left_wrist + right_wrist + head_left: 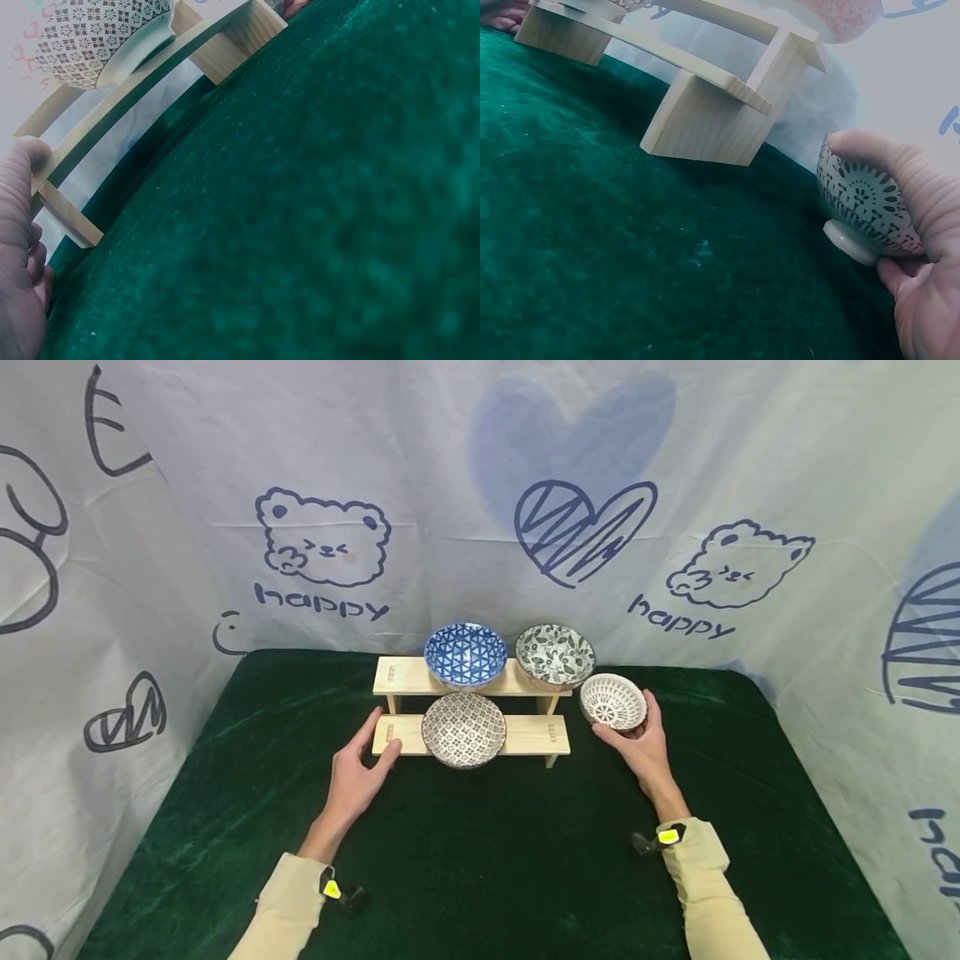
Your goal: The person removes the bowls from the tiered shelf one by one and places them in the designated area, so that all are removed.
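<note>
While over green velvet point(510, 877) amid doodled drapes point(435, 485), right grip point(642, 750) around bowl point(613, 697); left grip point(356, 780) around stand point(531, 735).

Smooth matt wood stand point(534, 734), glossy ceramic-looking small bowl point(613, 700) — plush velvety tablecloth point(495, 860) — creased matt cloth backdrop point(442, 452)

Head view: from above, at some distance, facing forward and down across both hands, left hand point(356, 781) and right hand point(647, 753), and the whole stand point(531, 739). Left wrist view: low, close, tilted, along the stand's front. Right wrist view: low, near its right end. Both wrists share stand and cloth point(300, 225).
</note>
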